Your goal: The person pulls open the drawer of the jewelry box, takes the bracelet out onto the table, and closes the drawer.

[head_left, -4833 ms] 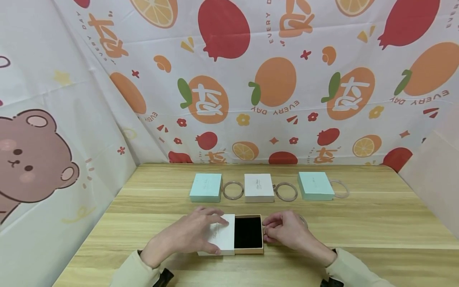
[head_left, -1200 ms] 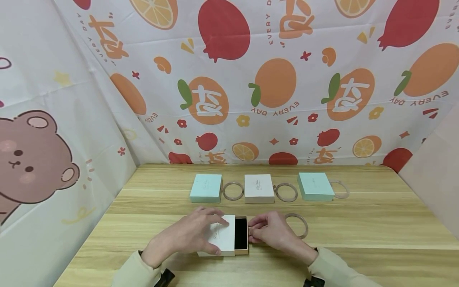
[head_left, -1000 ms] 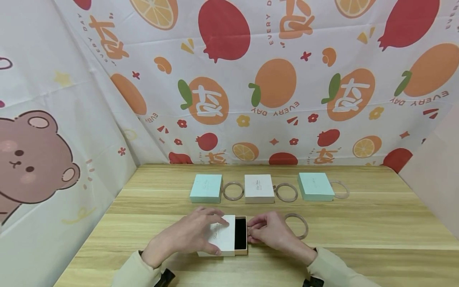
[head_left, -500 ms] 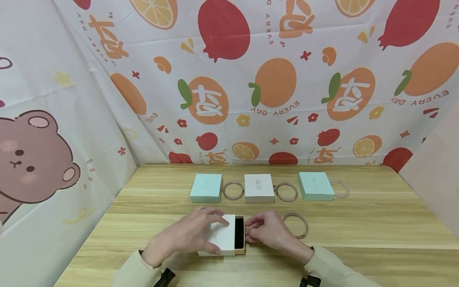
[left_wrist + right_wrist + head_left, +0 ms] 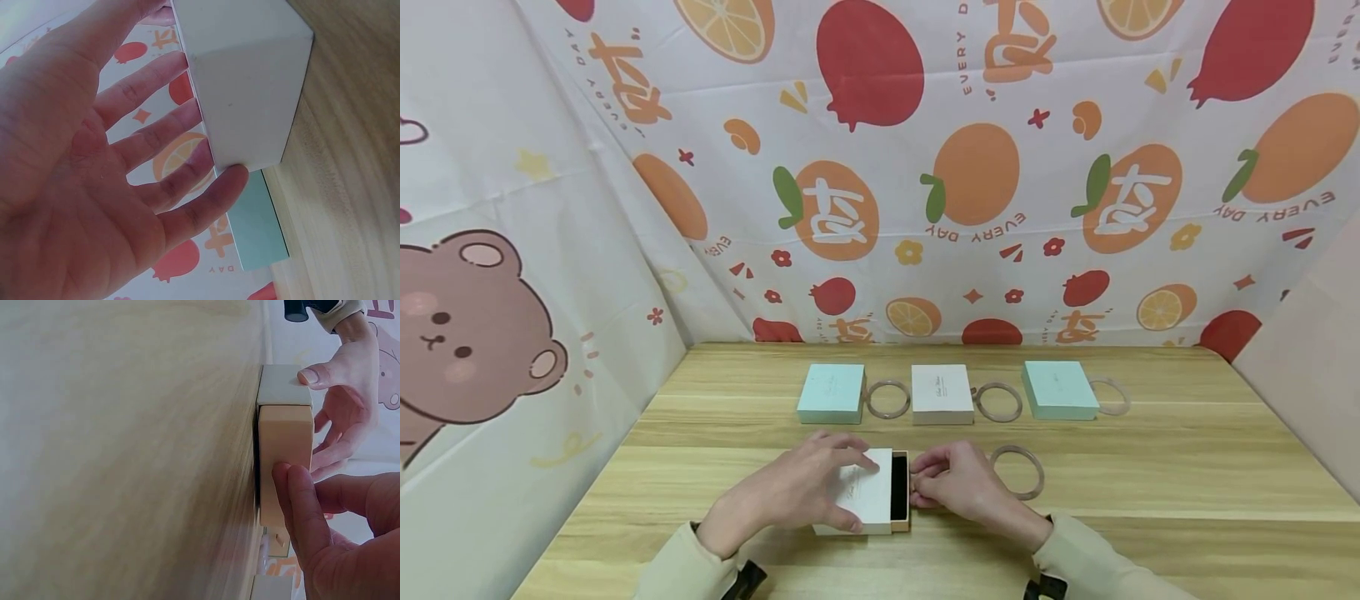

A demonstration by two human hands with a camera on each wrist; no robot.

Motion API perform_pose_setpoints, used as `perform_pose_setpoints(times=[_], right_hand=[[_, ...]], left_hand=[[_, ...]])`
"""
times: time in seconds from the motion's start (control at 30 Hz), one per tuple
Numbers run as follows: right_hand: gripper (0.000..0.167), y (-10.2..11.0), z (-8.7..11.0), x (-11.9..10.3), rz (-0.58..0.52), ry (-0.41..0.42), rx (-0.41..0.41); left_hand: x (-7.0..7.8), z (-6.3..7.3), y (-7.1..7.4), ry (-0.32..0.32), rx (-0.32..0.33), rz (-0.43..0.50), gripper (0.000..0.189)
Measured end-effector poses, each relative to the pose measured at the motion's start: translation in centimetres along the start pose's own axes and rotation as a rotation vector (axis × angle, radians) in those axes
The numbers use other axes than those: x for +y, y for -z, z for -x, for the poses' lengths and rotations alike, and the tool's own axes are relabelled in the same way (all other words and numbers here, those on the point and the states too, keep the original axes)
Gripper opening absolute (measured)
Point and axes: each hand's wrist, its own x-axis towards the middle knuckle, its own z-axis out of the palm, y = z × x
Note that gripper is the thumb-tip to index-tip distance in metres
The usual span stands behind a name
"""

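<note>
A white drawer-style gift box (image 5: 868, 492) lies flat at the front of the table, its black-lined inner tray (image 5: 900, 492) showing as a narrow strip on the right. My left hand (image 5: 801, 483) holds the white outer sleeve, thumb on the near side and fingers spread over the top; in the left wrist view the little fingertip (image 5: 234, 178) touches the sleeve's end. At the tray's tan end, my right hand (image 5: 958, 483) presses with its fingertips (image 5: 301, 481). Just right of that hand lies a translucent greyish bangle (image 5: 1037, 471).
Behind stands a row: a mint box (image 5: 831, 393), a bangle (image 5: 887, 415), a white box (image 5: 942, 393), another bangle (image 5: 1000, 418), a second mint box (image 5: 1060, 389) and a paler bangle (image 5: 1123, 408). A fruit-print cloth (image 5: 880, 208) hangs behind the wooden table (image 5: 1187, 467).
The tray has slid left into the sleeve, from about half out to a narrow strip, with my right hand moving left against it. More of the nearby bangle shows. My left hand stays put.
</note>
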Motion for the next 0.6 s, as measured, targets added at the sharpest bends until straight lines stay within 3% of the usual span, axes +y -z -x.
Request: perform_pose_setpoints(times=[0.6], right_hand=[[0.016, -0.89, -0.4, -0.23, -0.022, -0.009, -0.004]], left_hand=[[-0.02, -0.1, 0.0, 0.0, -0.001, 0.005, 0.058]])
